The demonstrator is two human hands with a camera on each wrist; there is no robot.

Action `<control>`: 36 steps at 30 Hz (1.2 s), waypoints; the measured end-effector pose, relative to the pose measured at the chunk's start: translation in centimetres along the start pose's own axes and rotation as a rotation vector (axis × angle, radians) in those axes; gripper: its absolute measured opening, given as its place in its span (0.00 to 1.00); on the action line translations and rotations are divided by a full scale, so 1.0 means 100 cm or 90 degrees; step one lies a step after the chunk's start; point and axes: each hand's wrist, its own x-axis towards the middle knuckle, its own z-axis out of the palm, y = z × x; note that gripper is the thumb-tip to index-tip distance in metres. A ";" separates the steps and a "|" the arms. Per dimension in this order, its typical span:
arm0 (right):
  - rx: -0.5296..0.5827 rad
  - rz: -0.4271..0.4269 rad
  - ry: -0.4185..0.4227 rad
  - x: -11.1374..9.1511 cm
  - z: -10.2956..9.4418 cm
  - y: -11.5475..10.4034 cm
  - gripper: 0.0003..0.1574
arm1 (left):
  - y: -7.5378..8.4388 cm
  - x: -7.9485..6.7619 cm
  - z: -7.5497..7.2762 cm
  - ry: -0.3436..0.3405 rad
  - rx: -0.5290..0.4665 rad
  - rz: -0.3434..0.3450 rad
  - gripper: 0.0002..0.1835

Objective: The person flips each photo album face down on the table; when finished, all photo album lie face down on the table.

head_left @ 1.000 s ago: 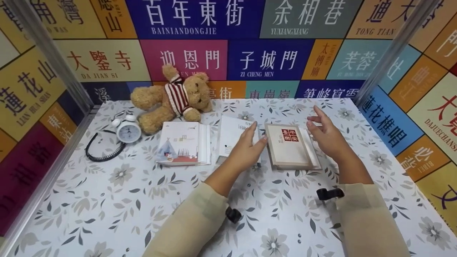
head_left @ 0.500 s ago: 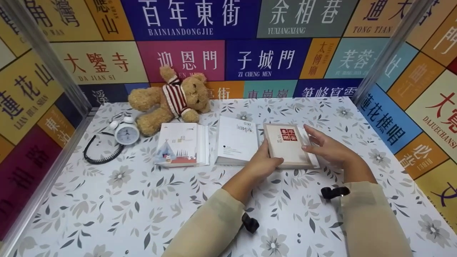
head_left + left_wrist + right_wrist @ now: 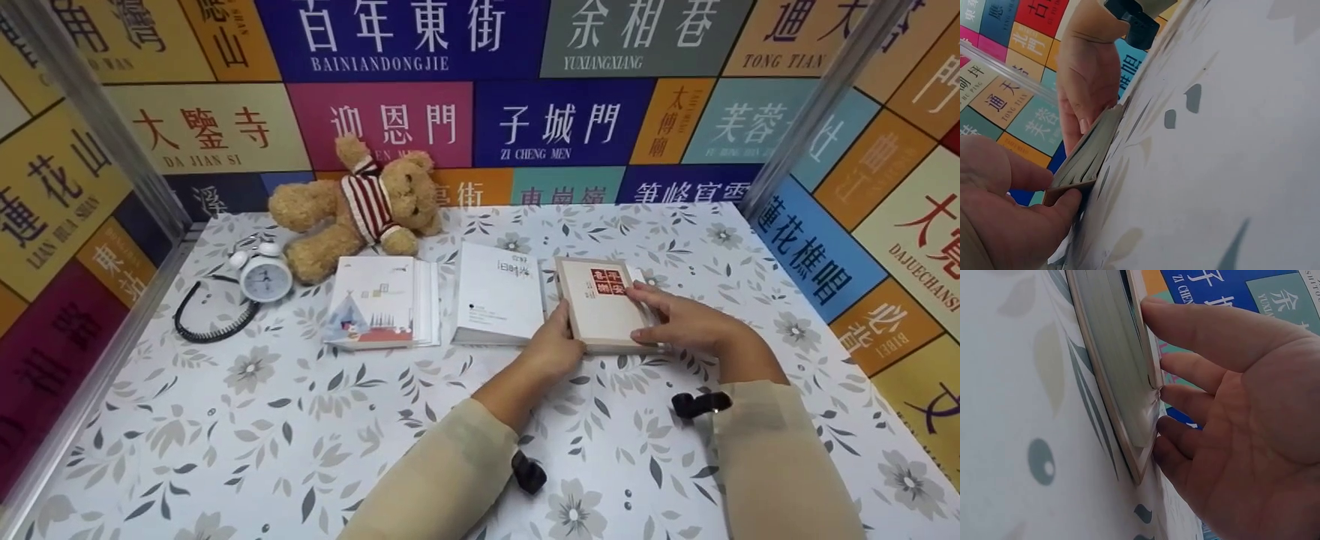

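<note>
A beige-covered book (image 3: 604, 319) with a red square of characters lies on the table at the right of the row. My left hand (image 3: 553, 349) grips its left edge. In the left wrist view the thumb and a finger of the left hand (image 3: 1013, 194) pinch the book's spine edge (image 3: 1069, 190). From the other side, my right hand (image 3: 686, 322) touches the right part of the cover with thumb and fingertips. Seen from the right wrist, the thumb of the right hand (image 3: 1247, 394) rests on the cover, and the other fingertips meet the edge of the book (image 3: 1112, 343).
A white book (image 3: 499, 300) lies just left of the beige one. Further left are a book with a tent picture (image 3: 373, 300), a teddy bear (image 3: 367, 202), a white alarm clock (image 3: 266, 277) and a black headband (image 3: 214, 334). Sign-patterned walls (image 3: 420, 124) enclose the floral-covered table (image 3: 300, 442).
Both hands have come in to the beige book. The left hand moved right and down from above the white book onto its edge; the right hand came down onto its cover.
</note>
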 end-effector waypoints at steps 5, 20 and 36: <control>0.003 0.011 -0.001 0.000 0.001 -0.006 0.61 | 0.000 0.001 0.000 -0.002 -0.040 0.008 0.46; 0.169 -0.022 0.020 -0.005 0.013 -0.059 0.56 | 0.010 0.000 -0.002 0.004 -0.319 0.032 0.27; 0.357 -0.105 0.109 -0.016 0.022 -0.103 0.44 | 0.018 -0.001 -0.010 0.042 -0.326 0.096 0.34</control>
